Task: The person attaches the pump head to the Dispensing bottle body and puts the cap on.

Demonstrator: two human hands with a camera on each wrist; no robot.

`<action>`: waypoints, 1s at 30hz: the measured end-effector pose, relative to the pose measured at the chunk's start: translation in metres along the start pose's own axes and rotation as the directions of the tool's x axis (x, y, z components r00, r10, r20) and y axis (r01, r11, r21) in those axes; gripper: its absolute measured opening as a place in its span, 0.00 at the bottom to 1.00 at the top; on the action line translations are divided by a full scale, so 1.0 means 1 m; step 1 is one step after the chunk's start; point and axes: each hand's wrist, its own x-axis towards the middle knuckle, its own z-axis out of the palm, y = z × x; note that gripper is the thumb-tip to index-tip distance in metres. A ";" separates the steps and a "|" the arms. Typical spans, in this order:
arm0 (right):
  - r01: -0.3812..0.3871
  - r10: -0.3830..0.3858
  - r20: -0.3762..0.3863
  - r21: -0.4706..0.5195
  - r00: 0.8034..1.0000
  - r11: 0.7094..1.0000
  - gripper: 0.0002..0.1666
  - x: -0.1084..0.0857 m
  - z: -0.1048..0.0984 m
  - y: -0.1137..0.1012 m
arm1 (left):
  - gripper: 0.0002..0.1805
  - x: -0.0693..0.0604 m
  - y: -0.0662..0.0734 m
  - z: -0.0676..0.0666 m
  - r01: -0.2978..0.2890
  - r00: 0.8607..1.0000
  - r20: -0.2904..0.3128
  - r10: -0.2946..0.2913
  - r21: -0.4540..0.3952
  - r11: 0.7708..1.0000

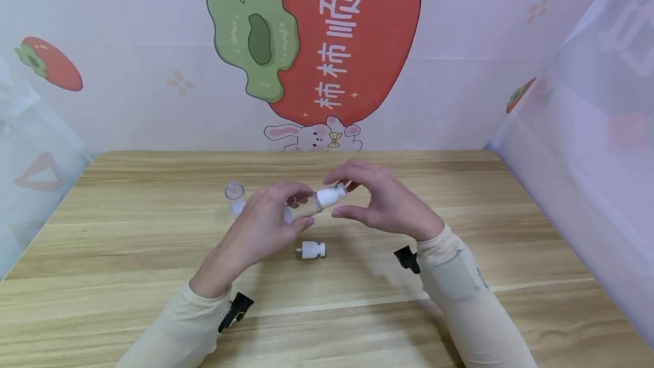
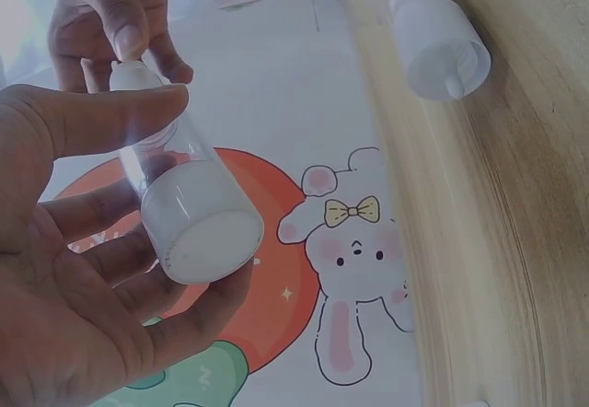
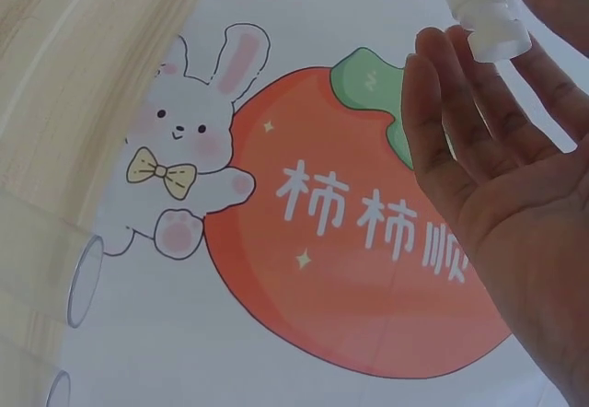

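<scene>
My left hand [image 1: 265,217] grips a small clear bottle [image 1: 306,208] with a white base [image 2: 198,218] and a white pump top [image 1: 329,195]. The bottle is tilted, its top pointing up and to the right. Around that top end my right hand [image 1: 383,197] hovers with thumb and fingers spread apart. In the right wrist view its fingers [image 3: 469,117] are extended beside the nozzle [image 3: 499,40]; whether any fingertip touches it is hard to tell. A separate white pump head [image 1: 311,250] with a short stem lies on the table below the hands.
An open clear bottle [image 1: 235,192] with a white lower part stands left of my left hand, partly covered by it. Two clear cylinder rims [image 3: 87,283] show at the lower left of the right wrist view. A printed cloth [image 1: 143,101] hangs behind the wooden table [image 1: 460,311].
</scene>
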 end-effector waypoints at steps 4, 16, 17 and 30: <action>0.014 -0.014 0.009 0.002 1.000 1.000 0.25 0.000 0.001 0.000 | 0.19 0.000 -0.001 0.000 -0.004 1.000 0.002 0.004 -0.012 1.000; -0.002 0.002 0.033 -0.004 0.999 1.000 0.20 0.001 0.002 0.000 | 0.19 -0.001 0.000 -0.001 -0.007 1.000 -0.001 0.007 -0.004 1.000; -0.006 0.006 0.037 -0.003 0.999 1.000 0.20 0.001 0.002 0.000 | 0.19 -0.001 0.000 -0.001 -0.006 1.000 -0.001 0.006 0.001 1.000; -0.090 0.091 0.056 -0.020 0.994 0.996 0.12 0.001 0.004 0.000 | 0.19 -0.002 0.001 0.002 -0.039 0.999 -0.032 0.041 0.053 0.998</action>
